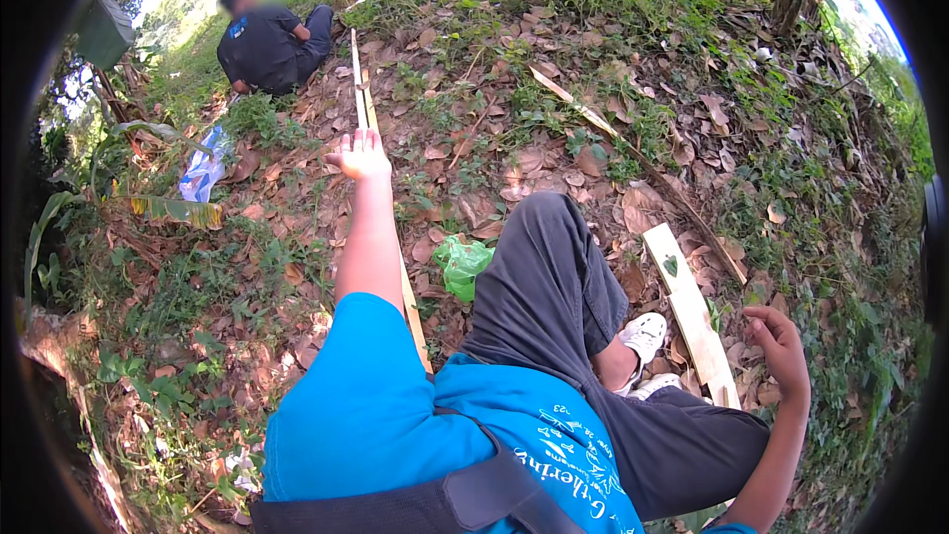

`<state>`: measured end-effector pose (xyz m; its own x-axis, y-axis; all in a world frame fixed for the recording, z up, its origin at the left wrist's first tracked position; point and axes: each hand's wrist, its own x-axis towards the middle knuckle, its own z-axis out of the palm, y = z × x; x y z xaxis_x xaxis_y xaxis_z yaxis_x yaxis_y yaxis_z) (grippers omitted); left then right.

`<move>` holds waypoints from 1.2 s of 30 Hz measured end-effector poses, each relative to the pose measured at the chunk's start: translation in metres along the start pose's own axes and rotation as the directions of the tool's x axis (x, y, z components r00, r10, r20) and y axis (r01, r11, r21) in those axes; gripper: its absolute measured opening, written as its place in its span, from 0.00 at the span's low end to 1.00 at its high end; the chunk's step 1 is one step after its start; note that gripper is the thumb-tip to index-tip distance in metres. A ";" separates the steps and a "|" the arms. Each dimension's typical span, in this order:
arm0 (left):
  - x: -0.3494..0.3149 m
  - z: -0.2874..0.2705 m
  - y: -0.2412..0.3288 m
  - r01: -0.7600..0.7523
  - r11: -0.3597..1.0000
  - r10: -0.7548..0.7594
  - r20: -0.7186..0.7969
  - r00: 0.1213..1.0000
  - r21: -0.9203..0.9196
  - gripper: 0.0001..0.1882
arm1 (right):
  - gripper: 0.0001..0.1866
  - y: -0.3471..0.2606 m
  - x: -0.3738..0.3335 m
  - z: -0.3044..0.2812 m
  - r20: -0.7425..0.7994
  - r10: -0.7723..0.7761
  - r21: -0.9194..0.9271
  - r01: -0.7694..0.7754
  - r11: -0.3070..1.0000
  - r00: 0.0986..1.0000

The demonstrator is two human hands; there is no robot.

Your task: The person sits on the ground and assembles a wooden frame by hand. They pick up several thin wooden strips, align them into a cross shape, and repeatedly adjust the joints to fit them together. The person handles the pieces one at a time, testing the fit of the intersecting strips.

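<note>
My left hand [360,155] reaches out ahead, its fingers stretched and the palm partly turned up. It lies over a long, narrow pale strip of wood or bamboo [407,302] that runs from beside my body far up the slope. Whether the hand touches the strip, I cannot tell. At the right, my right hand [779,344] hangs with loosely bent fingers, thumb and forefinger apart and nothing visible in it. Closest to it is a wider, flat pale plank [692,311] on the leaves, beside my white shoes [645,336].
A crumpled green plastic bag [462,265] lies by my bent knee. A thin split pole [652,173] slants across the leaf litter. Farther left are a blue and white plastic bag [205,168] and a person in dark clothes [262,44] sitting on the slope.
</note>
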<state>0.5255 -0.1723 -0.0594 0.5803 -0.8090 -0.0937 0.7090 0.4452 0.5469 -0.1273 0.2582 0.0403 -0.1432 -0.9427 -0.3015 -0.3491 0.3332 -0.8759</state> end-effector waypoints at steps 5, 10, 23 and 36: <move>0.008 0.000 -0.001 -0.008 0.999 0.009 -0.028 1.000 0.031 0.53 | 0.14 0.001 -0.012 -0.006 -0.049 0.052 0.017 -0.051 0.999 0.997; 0.013 -0.001 0.004 0.000 1.000 0.001 -0.059 0.998 0.025 0.53 | 0.14 0.002 -0.008 -0.006 -0.093 0.060 0.009 -0.059 0.998 0.994; 0.002 -0.007 0.024 -0.053 0.996 0.069 -0.212 0.975 0.078 0.50 | 0.15 0.001 0.008 -0.007 -0.050 0.056 0.022 -0.055 0.998 0.997; -0.001 -0.013 0.034 -0.059 0.995 0.074 -0.192 0.979 0.085 0.51 | 0.15 0.003 -0.001 -0.009 -0.089 0.074 0.022 -0.072 0.997 0.993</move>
<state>0.5542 -0.1514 -0.0513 0.6975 -0.6849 -0.2108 0.6372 0.4581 0.6198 -0.1360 0.2601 0.0415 -0.2503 -0.9098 -0.3309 -0.3169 0.4000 -0.8600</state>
